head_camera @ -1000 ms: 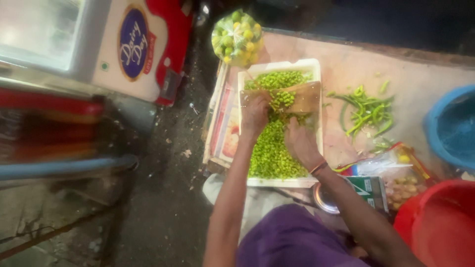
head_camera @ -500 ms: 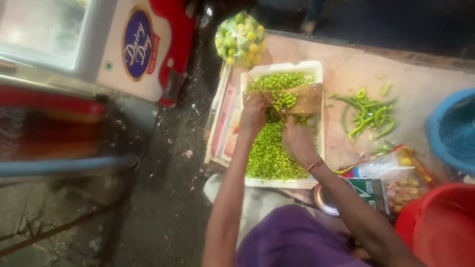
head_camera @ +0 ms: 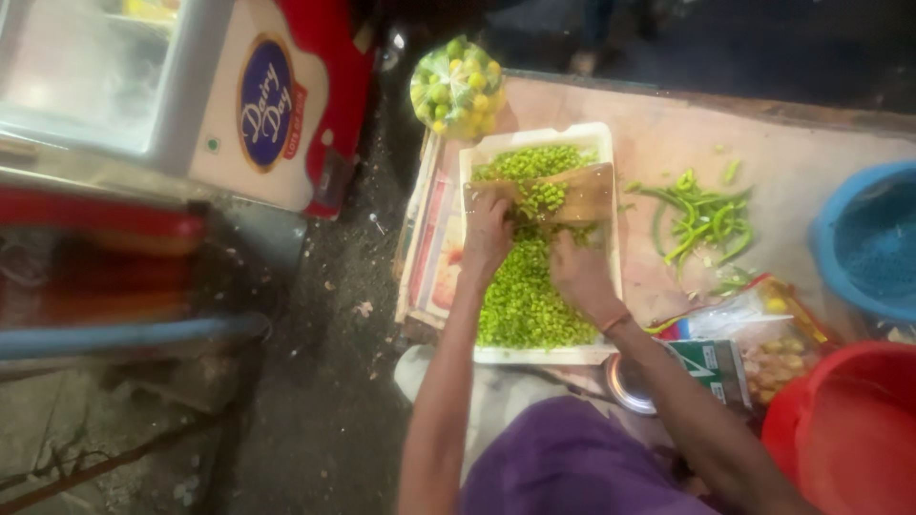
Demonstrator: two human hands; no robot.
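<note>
A white tray point(head_camera: 611, 153) holds a heap of chopped green pieces point(head_camera: 530, 305). A wooden board point(head_camera: 592, 191) lies across the tray with a small pile of green pieces point(head_camera: 544, 195) on it. My left hand point(head_camera: 487, 234) rests on the board's left end with curled fingers. My right hand point(head_camera: 575, 272) hovers just below the board, over the chopped heap, fingers bent down. A bangle circles that wrist. What either hand grips is hidden.
Whole green chillies point(head_camera: 701, 215) lie right of the tray. A clear bag of yellow-green fruit point(head_camera: 456, 88) sits beyond it. A blue tub point(head_camera: 863, 243), a red bucket point(head_camera: 849, 429), packets point(head_camera: 754, 339) and a steel bowl point(head_camera: 625, 386) crowd the right. A freezer cabinet point(head_camera: 258, 105) stands left.
Both hands stay at the board over the tray, with only small shifts. The view has drifted slightly.
</note>
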